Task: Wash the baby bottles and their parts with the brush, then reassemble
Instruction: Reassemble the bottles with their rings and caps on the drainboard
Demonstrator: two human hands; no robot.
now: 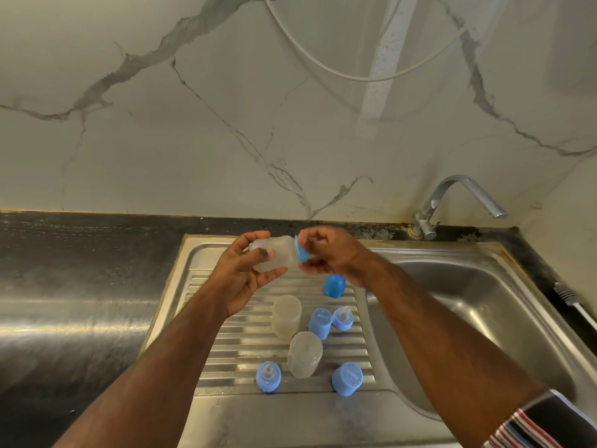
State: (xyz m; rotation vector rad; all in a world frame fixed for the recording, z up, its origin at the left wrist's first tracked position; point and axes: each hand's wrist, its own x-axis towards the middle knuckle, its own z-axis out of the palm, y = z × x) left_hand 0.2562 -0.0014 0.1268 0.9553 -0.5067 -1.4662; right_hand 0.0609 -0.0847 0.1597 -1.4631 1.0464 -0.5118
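Left hand (245,270) held a cloudy bottle (274,253) sideways above the far end of the drainboard (226,357), thumb and fingers curled round its body. Right hand (326,253) gripped the blue ring (301,253) at the bottle's mouth, fingers wrapped round it — the teat was hidden inside the hand. Contents of the held bottle could not be made out through the cloudy wall.

On the ribbed drainboard stood two more cloudy bottles: one near the middle (287,316), one closer to the front (305,354). Whether they stood mouth up or mouth down could not be told. A bright blue cap (335,286) lay just below the right wrist. A pale blue cap (319,323) stood just right of the middle bottle, with a ring and teat (343,318) touching or nearly touching its right side. At the front, a second ring and teat (268,376) sat left of the near bottle and another pale blue cap (347,379) sat right of it, both slightly apart from it.

The sink basin (484,318) lay to the right, nothing visible inside; the tap (452,205) stood at its far edge. Dark counter (80,286) lay open to the left of the drainboard's raised rim — also a bare steel strip along the front edge. A brush handle (571,302) rested on the counter at the far right.
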